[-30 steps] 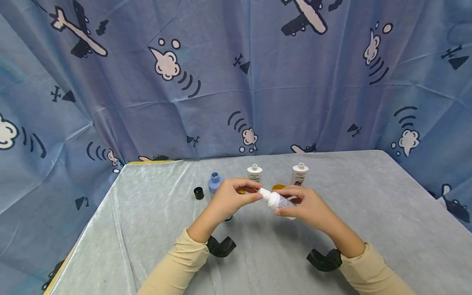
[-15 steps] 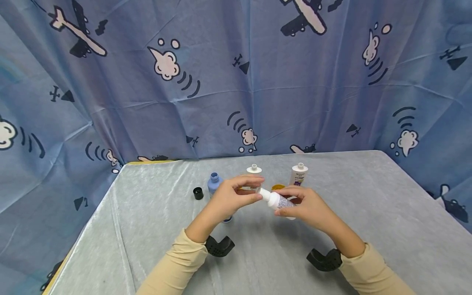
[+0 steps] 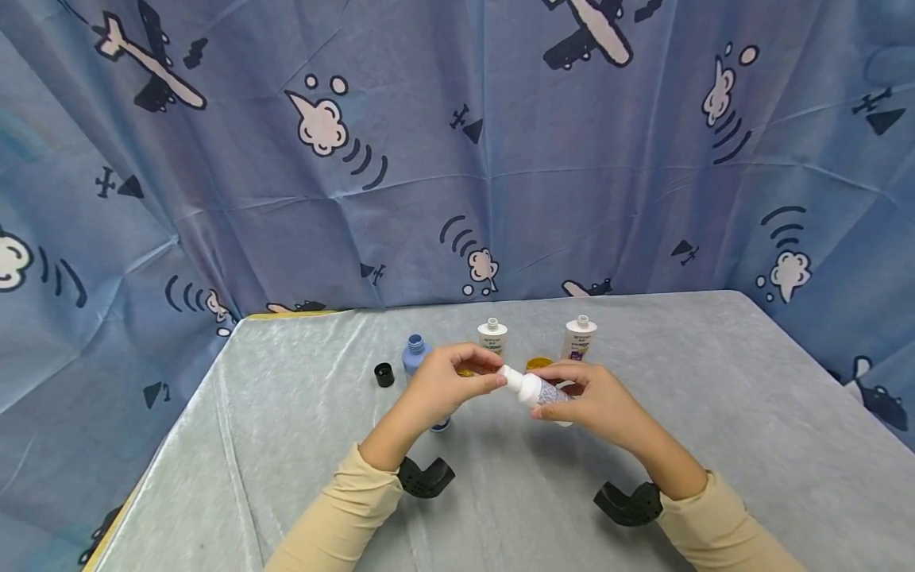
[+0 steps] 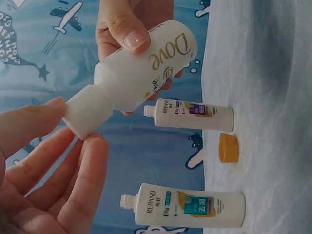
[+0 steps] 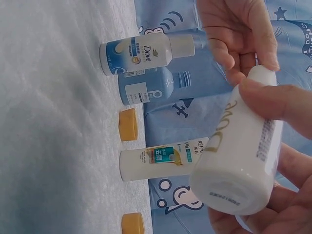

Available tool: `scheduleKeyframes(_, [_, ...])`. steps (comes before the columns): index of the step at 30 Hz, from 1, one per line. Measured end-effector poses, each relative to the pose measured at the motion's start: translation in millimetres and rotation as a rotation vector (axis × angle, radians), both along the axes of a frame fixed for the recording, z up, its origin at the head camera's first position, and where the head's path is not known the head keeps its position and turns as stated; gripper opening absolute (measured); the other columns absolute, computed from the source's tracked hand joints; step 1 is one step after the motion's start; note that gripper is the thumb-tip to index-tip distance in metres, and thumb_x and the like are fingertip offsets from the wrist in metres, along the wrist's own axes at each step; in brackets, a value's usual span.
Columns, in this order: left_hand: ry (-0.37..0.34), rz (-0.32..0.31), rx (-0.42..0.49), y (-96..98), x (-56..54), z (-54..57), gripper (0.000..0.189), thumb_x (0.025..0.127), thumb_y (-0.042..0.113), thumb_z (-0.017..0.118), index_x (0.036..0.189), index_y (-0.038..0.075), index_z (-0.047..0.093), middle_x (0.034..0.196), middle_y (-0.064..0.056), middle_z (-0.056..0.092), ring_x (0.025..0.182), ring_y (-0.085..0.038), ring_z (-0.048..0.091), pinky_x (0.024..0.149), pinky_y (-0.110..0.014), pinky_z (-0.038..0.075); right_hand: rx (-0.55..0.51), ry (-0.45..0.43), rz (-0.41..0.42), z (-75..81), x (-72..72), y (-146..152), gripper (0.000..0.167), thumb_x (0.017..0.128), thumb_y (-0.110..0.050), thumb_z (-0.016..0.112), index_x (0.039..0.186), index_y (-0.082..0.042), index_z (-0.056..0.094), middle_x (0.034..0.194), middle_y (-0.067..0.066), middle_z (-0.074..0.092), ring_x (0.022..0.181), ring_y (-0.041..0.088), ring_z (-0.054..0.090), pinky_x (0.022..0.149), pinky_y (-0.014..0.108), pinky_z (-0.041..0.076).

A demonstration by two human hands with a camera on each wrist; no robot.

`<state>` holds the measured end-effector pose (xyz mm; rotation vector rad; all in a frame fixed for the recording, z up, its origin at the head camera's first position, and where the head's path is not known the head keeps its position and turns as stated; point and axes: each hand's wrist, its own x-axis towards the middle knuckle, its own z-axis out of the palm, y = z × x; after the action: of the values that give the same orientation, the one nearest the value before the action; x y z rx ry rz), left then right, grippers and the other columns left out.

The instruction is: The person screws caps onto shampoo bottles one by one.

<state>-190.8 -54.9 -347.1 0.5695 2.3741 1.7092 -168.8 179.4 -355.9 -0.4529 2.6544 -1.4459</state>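
My right hand [image 3: 596, 397] grips a white Dove bottle [image 4: 131, 75] by its body, held tilted above the table with its neck toward the left. On its white cap [image 4: 88, 112], the thumb and fingertips of my left hand [image 3: 446, 385] pinch from the side. The cap sits on the bottle's neck; how tightly is not visible. In the right wrist view the bottle's base [image 5: 229, 197] faces the camera, and the right thumb [image 5: 273, 100] lies along the bottle near its shoulder.
Two uncapped white Repand bottles [image 4: 192, 114] [image 4: 192, 207] stand behind the hands, with gold caps [image 5: 128, 125] near them. An uncapped blue bottle [image 3: 415, 355] and a black cap [image 3: 384, 374] are to the left. A capped blue-and-white Dove bottle [image 5: 134, 53] stands near the left hand.
Half a second ago the left fingers were lifted and spread off the cap; now they have closed on it again. The right hand and the bottle have hardly moved.
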Motion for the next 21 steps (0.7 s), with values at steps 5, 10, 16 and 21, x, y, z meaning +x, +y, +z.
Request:
scheduleKeyframes(5, [0.034, -0.048, -0.013, -0.7, 1.2, 0.7, 0.025, 0.087, 0.013, 0.076, 0.112, 0.010, 0.073, 0.113, -0.008, 0.073, 0.103, -0.017, 0.069, 0.080, -0.024, 0.057, 0.006, -0.003, 0.001, -0.2, -0.2, -0.4, 0.050, 0.079, -0.023, 0.085, 0.121, -0.003, 0.070, 0.125, 0.016, 0.066, 0.103, 0.022, 0.059, 0.080, 0.033, 0.054])
scheduleKeyframes(10, [0.002, -0.048, 0.024, -0.1, 1.6, 1.7, 0.032, 0.087, 0.015, 0.077, 0.119, 0.011, 0.071, 0.122, -0.008, 0.070, 0.108, -0.019, 0.070, 0.084, -0.027, 0.059, 0.014, -0.004, 0.004, -0.9, -0.1, -0.5, 0.050, 0.079, -0.024, 0.085, 0.122, -0.003, 0.070, 0.127, 0.016, 0.065, 0.105, 0.022, 0.059, 0.082, 0.032, 0.054])
scheduleKeyframes(16, [-0.028, 0.023, 0.011, -0.2, 1.0, 2.6, 0.026, 0.089, 0.024, 0.075, 0.109, 0.008, 0.074, 0.105, -0.008, 0.075, 0.086, -0.010, 0.069, 0.079, -0.029, 0.058, 0.002, -0.005, 0.005, -1.1, -0.2, -0.7, 0.049, 0.078, -0.023, 0.085, 0.121, -0.004, 0.070, 0.123, 0.015, 0.066, 0.104, 0.022, 0.059, 0.081, 0.032, 0.054])
scheduleKeyframes(21, [-0.044, 0.006, -0.004, 1.3, 0.8, 1.3, 0.021, 0.089, 0.023, 0.076, 0.102, 0.007, 0.074, 0.094, -0.009, 0.075, 0.074, -0.008, 0.067, 0.070, -0.025, 0.057, 0.001, 0.000, 0.011, -1.6, -0.6, 0.2, 0.049, 0.079, -0.023, 0.085, 0.121, -0.004, 0.070, 0.124, 0.014, 0.066, 0.103, 0.020, 0.059, 0.079, 0.030, 0.054])
